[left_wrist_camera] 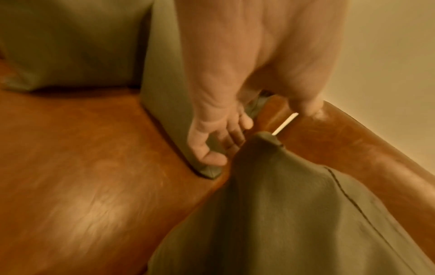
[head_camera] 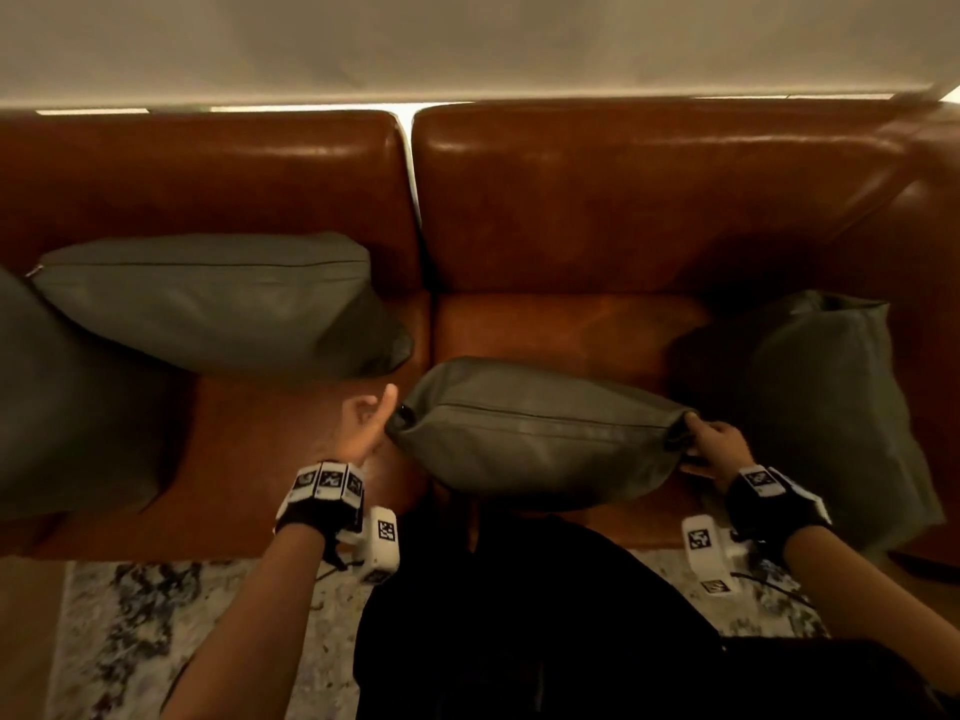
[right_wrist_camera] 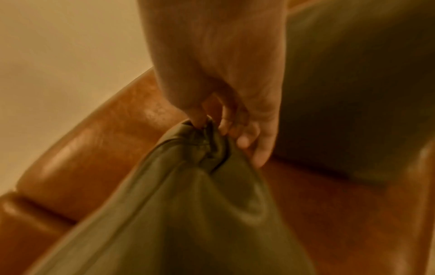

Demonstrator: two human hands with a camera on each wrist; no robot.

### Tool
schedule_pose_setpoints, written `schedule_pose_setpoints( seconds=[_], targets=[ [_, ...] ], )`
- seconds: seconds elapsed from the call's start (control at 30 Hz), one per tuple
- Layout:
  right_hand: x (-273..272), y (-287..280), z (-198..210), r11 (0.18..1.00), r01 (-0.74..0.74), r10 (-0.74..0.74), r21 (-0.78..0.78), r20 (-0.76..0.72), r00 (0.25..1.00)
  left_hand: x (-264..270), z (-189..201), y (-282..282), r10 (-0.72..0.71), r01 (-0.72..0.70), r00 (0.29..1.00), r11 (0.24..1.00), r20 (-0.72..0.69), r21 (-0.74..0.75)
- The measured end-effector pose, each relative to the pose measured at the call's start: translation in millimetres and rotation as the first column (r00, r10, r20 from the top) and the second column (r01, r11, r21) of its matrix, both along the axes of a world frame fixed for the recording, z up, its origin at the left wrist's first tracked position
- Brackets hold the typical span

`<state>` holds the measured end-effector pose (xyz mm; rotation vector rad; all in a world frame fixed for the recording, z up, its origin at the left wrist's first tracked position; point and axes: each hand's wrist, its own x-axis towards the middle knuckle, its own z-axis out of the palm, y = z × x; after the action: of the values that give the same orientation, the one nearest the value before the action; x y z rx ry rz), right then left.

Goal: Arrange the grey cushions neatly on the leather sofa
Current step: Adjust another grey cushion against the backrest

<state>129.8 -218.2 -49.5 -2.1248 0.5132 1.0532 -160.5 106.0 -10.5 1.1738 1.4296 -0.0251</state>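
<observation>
Brown leather sofa (head_camera: 571,324) carries three resting grey cushions (head_camera: 208,304).

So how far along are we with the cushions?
Partway. One grey cushion already leans upright against the sofa backrest. The middle cushion is in hand: the right hand pinches its corner, the left hand is open beside it. The far-left cushion and right cushion remain unstraightened.

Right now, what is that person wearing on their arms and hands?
The hands are bare and so are the forearms, with no sleeves. Each wrist has a black strap: left wrist strap, right wrist strap. The straps carry small white blocks printed with black-and-white square patterns. A white camera box hangs under each wrist, with thin black cables.
</observation>
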Motion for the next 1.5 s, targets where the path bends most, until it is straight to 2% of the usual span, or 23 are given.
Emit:
schedule_pose_setpoints(
  seconds=[0.1,0.13,0.17,0.23,0.3,0.37,0.43,0.53,0.6,0.7,0.8,0.87,0.9,0.93,1.0,1.03,1.1,1.13,1.2,1.27,1.37,1.43,1.5],
  targets=[
    [-4.7,8.4,-8.5,0.993,0.119,-0.119,-0.013,0.033,0.992,7.7,-6.7,12.7,-0.404,0.434,0.877,0.899,-0.261,0.066],
    [-5.6,8.3,-9.8,0.992,0.119,-0.116,-0.038,0.064,0.991,11.5,-8.6,13.0,-0.425,0.467,0.854,0.88,-0.3,0.082],
    [-5.8,7.0,-11.8,0.992,0.109,-0.102,-0.062,0.102,0.989,12.3,-15.1,13.6,-0.397,0.435,0.868,0.897,-0.297,0.072],
    [-5.5,1.0,-10.9,0.993,0.097,-0.088,-0.063,0.143,0.986,15.1,-12.0,7.0,-0.138,0.135,0.982,0.99,-0.132,-0.035],
    [-8.7,-4.2,-0.2,0.988,0.148,-0.151,0.036,0.11,0.982,16.5,-5.6,-5.7,0.154,-0.127,0.987,0.929,0.053,-0.348],
    [-15.2,-11.4,14.1,0.95,0.237,-0.239,0.205,-0.011,0.971,16.7,1.8,-18.3,0.266,-0.151,0.952,0.841,0.154,-0.52],
    [-20.9,-16.6,33.6,0.885,0.271,-0.231,0.378,-0.148,0.962,21.5,10.6,-22.0,0.343,-0.234,0.927,0.843,0.15,-0.484],
    [-19.0,-16.2,71.1,0.815,0.231,-0.144,0.532,-0.201,0.969,19.5,16.0,-5.0,0.454,-0.378,0.879,0.851,0.148,-0.366],
    [-13.5,-4.4,98.3,0.772,0.234,-0.104,0.59,-0.246,0.964,17.5,20.9,12.0,0.333,-0.3,0.933,0.929,0.138,-0.216],
    [-12.7,31.4,133.2,0.703,0.119,0.043,0.701,-0.209,0.977,25.4,29.0,15.4,-0.075,0.07,0.992,0.996,0.1,0.052],
    [-18.9,74.2,148.5,0.639,0.052,0.099,0.767,-0.149,0.984,50.6,54.4,-9.0,-0.308,0.253,0.925,0.936,0.22,0.245],
    [-29.9,108.5,152.2,0.662,-0.164,0.233,0.731,0.007,0.972,68.3,75.8,-34.0,-0.426,0.335,0.832,0.896,0.355,0.291],
    [-38.3,125.1,152.5,0.685,-0.368,0.351,0.629,0.157,0.923,77.0,83.9,-45.4,-0.482,0.374,0.783,0.87,0.393,0.322],
    [-46.1,142.4,146.9,0.68,-0.574,0.48,0.456,0.315,0.819,84.5,87.0,-54.4,-0.541,0.408,0.749,0.831,0.381,0.378],
    [-66.0,172.9,136.2,0.616,-0.776,0.657,0.136,0.455,0.602,97.4,82.4,-62.2,-0.636,0.469,0.746,0.712,0.197,0.523],
    [-75.5,183.3,129.9,0.596,-0.795,0.68,0.111,0.456,0.574,100.0,75.0,-60.0,-0.628,0.484,0.774,0.672,0.084,0.56],
    [-88.0,188.6,120.3,0.537,-0.808,0.695,0.242,0.416,0.586,98.1,61.9,-48.8,-0.572,0.5,0.819,0.67,-0.048,0.55],
    [-89.6,184.8,115.5,0.503,-0.813,0.705,0.293,0.405,0.582,95.6,59.0,-41.5,-0.552,0.498,0.831,0.681,-0.069,0.537],
    [-83.8,164.0,109.5,0.452,-0.862,0.723,0.227,0.473,0.504,90.0,56.9,-26.7,-0.508,0.467,0.857,0.703,-0.08,0.537],
    [-67.8,130.3,95.2,0.571,-0.821,0.712,-0.024,0.512,0.48,89.5,57.4,-15.0,-0.459,0.435,0.883,0.717,-0.102,0.545],
    [-39.5,68.8,76.0,0.822,-0.488,0.569,-0.294,0.454,0.686,97.7,53.3,-3.6,-0.392,0.408,0.909,0.77,-0.14,0.491],
    [-26.0,38.7,63.1,0.936,-0.3,0.352,-0.185,0.423,0.835,107.0,51.2,-1.2,-0.344,0.373,0.927,0.802,-0.15,0.467],
    [-22.6,22.8,52.5,0.984,-0.175,0.159,0.036,0.272,0.949,116.1,51.5,-1.7,-0.308,0.336,0.941,0.822,-0.138,0.46]
  ],
)
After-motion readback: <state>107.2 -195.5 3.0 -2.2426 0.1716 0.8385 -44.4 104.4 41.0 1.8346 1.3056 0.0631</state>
